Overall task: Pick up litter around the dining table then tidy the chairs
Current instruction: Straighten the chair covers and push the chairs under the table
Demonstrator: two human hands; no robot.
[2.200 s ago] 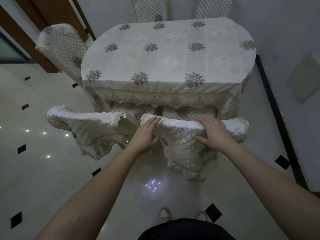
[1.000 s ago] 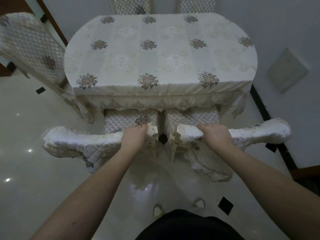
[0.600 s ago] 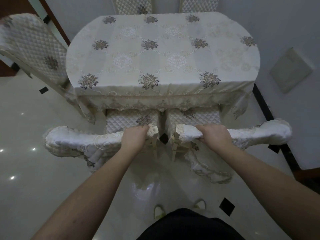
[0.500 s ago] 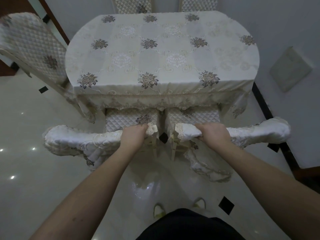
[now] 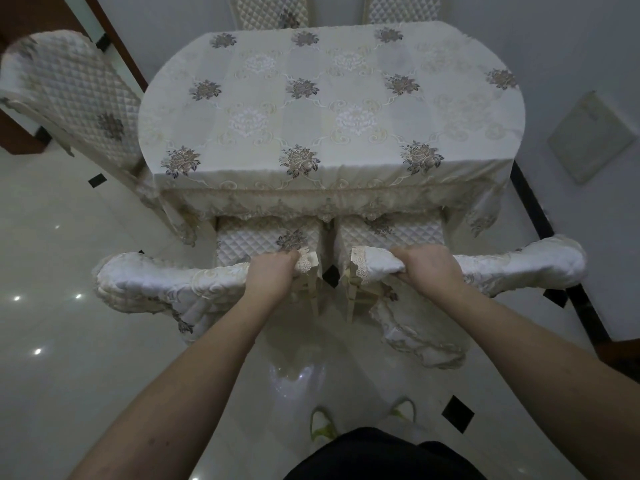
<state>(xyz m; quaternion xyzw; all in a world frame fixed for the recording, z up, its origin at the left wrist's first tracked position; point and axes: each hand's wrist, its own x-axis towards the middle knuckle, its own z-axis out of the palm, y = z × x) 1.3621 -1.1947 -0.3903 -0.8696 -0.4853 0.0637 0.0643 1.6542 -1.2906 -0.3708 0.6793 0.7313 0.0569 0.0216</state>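
Two chairs with quilted cream covers stand side by side at the near edge of the dining table (image 5: 332, 109), their seats partly under the floral tablecloth. My left hand (image 5: 272, 273) grips the top rail of the left chair (image 5: 166, 282) at its right end. My right hand (image 5: 427, 268) grips the top rail of the right chair (image 5: 519, 268) near its left end. A narrow gap separates the two chair backs. No litter shows on the floor.
A third covered chair (image 5: 79, 95) stands angled at the table's left corner. Two more chair backs (image 5: 273, 10) rise behind the far edge. A grey wall runs along the right. Glossy white floor tiles (image 5: 69, 341) spread to the left and below me.
2.2 s ago both hands held the right chair's back. Since one second ago each hand grips its own chair, with both hands and chairs holding nearly still.
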